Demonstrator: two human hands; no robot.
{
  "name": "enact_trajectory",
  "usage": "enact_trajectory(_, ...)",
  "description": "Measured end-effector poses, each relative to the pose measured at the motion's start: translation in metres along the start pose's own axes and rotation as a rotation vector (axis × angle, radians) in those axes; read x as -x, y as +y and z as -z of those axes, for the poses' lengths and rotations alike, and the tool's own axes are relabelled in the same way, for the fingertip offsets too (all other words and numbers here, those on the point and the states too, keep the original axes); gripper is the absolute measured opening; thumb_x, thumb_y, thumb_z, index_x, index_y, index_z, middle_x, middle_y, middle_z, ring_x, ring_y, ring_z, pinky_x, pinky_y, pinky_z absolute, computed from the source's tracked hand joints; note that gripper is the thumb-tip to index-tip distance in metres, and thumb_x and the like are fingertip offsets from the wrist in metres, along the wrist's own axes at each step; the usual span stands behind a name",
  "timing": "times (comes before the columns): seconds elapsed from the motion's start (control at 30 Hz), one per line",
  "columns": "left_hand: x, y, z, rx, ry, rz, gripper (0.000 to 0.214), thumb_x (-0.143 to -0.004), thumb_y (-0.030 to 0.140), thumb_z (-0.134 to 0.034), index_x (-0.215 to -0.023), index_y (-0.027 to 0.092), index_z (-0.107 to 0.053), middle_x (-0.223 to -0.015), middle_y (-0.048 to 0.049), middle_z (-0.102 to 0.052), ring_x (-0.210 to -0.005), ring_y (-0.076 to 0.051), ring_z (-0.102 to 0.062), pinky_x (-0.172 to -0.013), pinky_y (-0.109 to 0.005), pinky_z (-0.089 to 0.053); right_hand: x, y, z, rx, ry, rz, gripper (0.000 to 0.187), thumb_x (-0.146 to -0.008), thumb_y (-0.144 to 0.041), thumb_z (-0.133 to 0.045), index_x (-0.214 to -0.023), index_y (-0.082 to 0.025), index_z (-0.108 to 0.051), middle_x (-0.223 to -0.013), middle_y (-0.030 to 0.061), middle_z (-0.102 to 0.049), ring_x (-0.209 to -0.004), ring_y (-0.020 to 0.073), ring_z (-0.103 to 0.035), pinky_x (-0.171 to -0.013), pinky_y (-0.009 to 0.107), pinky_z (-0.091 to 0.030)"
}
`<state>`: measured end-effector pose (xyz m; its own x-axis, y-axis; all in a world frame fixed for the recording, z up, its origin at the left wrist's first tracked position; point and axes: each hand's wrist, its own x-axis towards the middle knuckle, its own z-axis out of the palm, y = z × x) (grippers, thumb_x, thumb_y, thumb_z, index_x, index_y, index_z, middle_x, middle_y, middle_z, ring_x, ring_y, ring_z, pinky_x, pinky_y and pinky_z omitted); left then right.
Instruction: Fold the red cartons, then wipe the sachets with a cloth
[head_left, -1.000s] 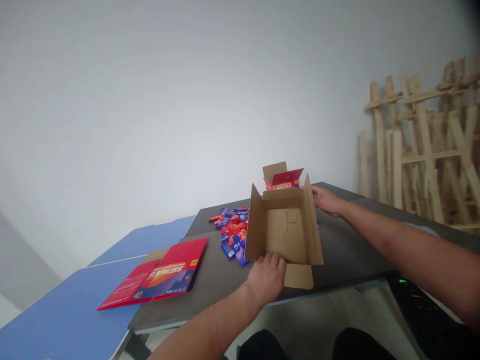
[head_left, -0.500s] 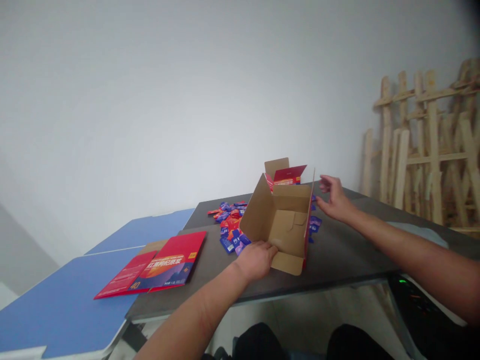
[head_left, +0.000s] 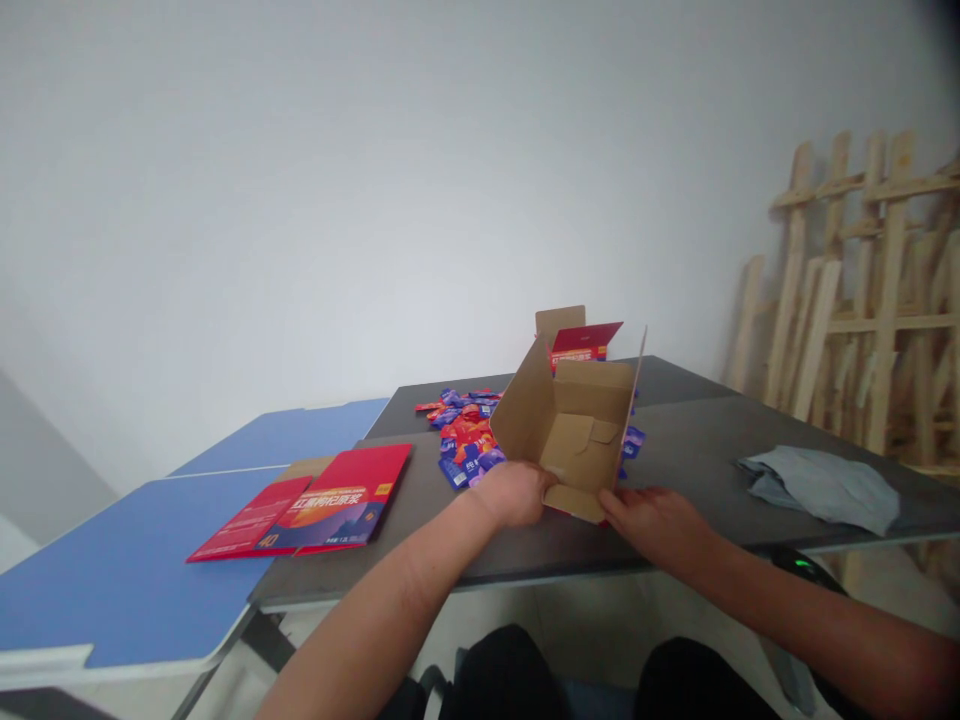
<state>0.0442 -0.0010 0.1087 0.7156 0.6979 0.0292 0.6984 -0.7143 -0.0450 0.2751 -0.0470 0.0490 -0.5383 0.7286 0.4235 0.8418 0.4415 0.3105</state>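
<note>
An open brown cardboard box (head_left: 581,430) with red outer print stands tilted on the dark grey table (head_left: 697,450), its flaps up and its inside facing me. My left hand (head_left: 511,494) grips its near left flap with the fingers curled. At the near right corner, my right hand (head_left: 652,518) touches the lower flap; its fingers are bent at the flap's edge. A heap of red and blue sachets (head_left: 465,440) lies just left of the box, with a few showing at its right side.
A flattened red box sheet (head_left: 315,510) lies across the seam between the dark table and a blue table (head_left: 112,590). A second open red box (head_left: 577,340) stands behind. A grey cloth (head_left: 821,485) lies at right. Wooden frames (head_left: 862,310) lean on the wall.
My right hand left the box's far right side and came down to its near right corner. The box tipped and turned, held throughout by the left hand.
</note>
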Motion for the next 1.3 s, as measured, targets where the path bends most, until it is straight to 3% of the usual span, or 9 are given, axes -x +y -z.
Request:
enact_trajectory(0.1, 0.006, -0.001, -0.002, 0.023, 0.128, -0.093, 0.035, -0.080, 0.024, -0.054, -0.113, 0.019, -0.061, -0.111, -0.0106, -0.066, -0.106, -0.024, -0.061, -0.092, -0.036, -0.048, -0.006, 0.004, 0.002, 0.004, -0.003, 0.049, 0.009, -0.083, -0.013, -0.053, -0.083, -0.020, -0.059, -0.070, 0.0065, -0.068, -0.061, 0.0199, -0.064, -0.055, 0.028, -0.038)
enact_trajectory(0.2, 0.017, -0.005, -0.011, -0.002, 0.348, -0.177, 0.055, -0.080, 0.024, -0.053, -0.134, 0.018, -0.047, -0.136, -0.0142, -0.050, -0.133, -0.025, -0.038, -0.108, -0.041, -0.035, -0.009, 0.014, 0.004, -0.017, 0.022, 0.063, 0.009, -0.083, -0.012, -0.053, -0.082, -0.020, -0.056, -0.072, 0.0062, -0.068, -0.065, 0.0209, -0.065, -0.059, 0.029, -0.040)
enact_trajectory(0.27, 0.023, -0.012, -0.022, -0.032, 0.435, -0.152, 0.048, -0.081, 0.024, -0.050, -0.128, 0.021, -0.052, -0.135, -0.0134, -0.049, -0.135, -0.027, -0.034, -0.110, -0.047, -0.030, -0.011, 0.024, 0.009, -0.025, 0.038, 0.039, 0.009, -0.085, -0.013, -0.051, -0.082, -0.021, -0.056, -0.073, 0.0061, -0.067, -0.067, 0.0215, -0.065, -0.059, 0.029, -0.040)
enact_trajectory(0.37, 0.024, -0.026, -0.045, 0.007, 0.462, -0.113, 0.034, -0.078, 0.022, -0.048, -0.110, 0.022, -0.060, -0.115, -0.0113, -0.059, -0.121, -0.024, -0.047, -0.106, -0.046, -0.033, -0.023, 0.045, 0.024, -0.009, 0.024, -0.037, 0.010, -0.088, -0.017, -0.047, -0.084, -0.021, -0.055, -0.075, 0.0064, -0.067, -0.067, 0.0216, -0.065, -0.057, 0.029, -0.037)
enact_trajectory(0.6, -0.007, -0.058, -0.093, 0.211, 0.479, 0.006, 0.031, -0.073, 0.011, -0.048, -0.100, 0.017, -0.062, -0.108, -0.0090, -0.064, -0.109, -0.021, -0.055, -0.097, -0.039, -0.044, -0.096, 0.090, 0.057, 0.012, -0.028, -0.246, 0.028, -0.097, -0.040, -0.039, -0.098, -0.019, -0.056, -0.079, 0.0090, -0.069, -0.068, 0.0222, -0.066, -0.056, 0.027, -0.035)
enact_trajectory(0.73, -0.021, -0.068, -0.115, 0.138, 0.658, 0.200, 0.047, -0.079, 0.013, -0.046, -0.125, 0.014, -0.056, -0.130, -0.0139, -0.057, -0.130, -0.027, -0.045, -0.109, -0.050, -0.036, -0.148, 0.101, 0.057, 0.016, -0.071, -0.286, 0.035, -0.099, -0.043, -0.036, -0.107, -0.015, -0.055, -0.083, 0.0114, -0.070, -0.075, 0.0230, -0.067, -0.060, 0.027, -0.039)
enact_trajectory(0.93, -0.026, -0.069, -0.133, 0.009, 0.678, 0.459, 0.057, -0.087, 0.019, -0.040, -0.141, 0.000, -0.039, -0.147, -0.0212, -0.040, -0.142, -0.031, -0.029, -0.114, -0.050, -0.031, -0.228, 0.093, 0.042, -0.020, -0.093, -0.264, 0.037, -0.099, -0.042, -0.035, -0.113, -0.012, -0.051, -0.094, 0.0175, -0.069, -0.088, 0.0269, -0.068, -0.071, 0.030, -0.046)
enact_trajectory(1.1, -0.025, -0.067, -0.141, 0.031, 0.631, 0.485, 0.055, -0.086, 0.017, -0.039, -0.139, 0.005, -0.045, -0.147, -0.0166, -0.042, -0.141, -0.029, -0.030, -0.113, -0.047, -0.034, -0.300, 0.069, 0.014, -0.121, -0.131, -0.262, 0.036, -0.100, -0.036, -0.034, -0.117, -0.009, -0.051, -0.103, 0.0213, -0.068, -0.098, 0.0274, -0.067, -0.082, 0.033, -0.049)
enact_trajectory(1.3, -0.026, -0.064, -0.160, 0.125, 0.675, 0.491, 0.058, -0.081, 0.019, -0.046, -0.138, 0.010, -0.049, -0.147, -0.0127, -0.044, -0.139, -0.030, -0.034, -0.112, -0.047, -0.036, -0.380, 0.035, -0.041, -0.175, -0.140, -0.272, 0.030, -0.097, -0.017, -0.035, -0.117, -0.007, -0.054, -0.105, 0.0229, -0.068, -0.099, 0.0270, -0.068, -0.083, 0.035, -0.051)
